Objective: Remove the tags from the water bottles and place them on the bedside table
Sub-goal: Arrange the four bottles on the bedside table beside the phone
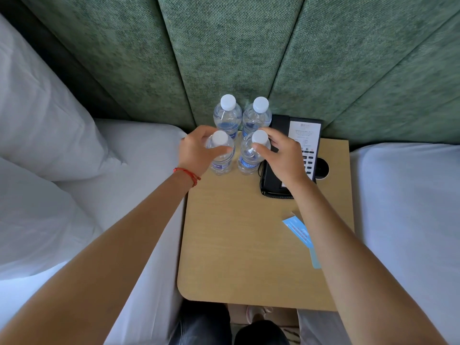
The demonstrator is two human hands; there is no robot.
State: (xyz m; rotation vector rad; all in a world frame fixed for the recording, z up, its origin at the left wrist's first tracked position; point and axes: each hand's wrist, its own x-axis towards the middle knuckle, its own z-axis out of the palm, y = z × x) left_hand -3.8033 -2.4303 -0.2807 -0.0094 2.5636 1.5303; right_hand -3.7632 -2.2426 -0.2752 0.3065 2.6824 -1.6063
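Several clear water bottles with white caps stand in a square at the back of the wooden bedside table. My left hand grips the front left bottle round its shoulder. My right hand curls round the neck of the front right bottle, thumb just below the cap. The back left bottle and back right bottle stand untouched against the wall. Blue paper tags lie flat near the table's right edge, partly hidden under my right forearm.
A black telephone with a white card lies right of the bottles, under my right hand. A round hole sits in the tabletop beside it. White beds flank the table, with pillows at left. A green padded wall rises behind.
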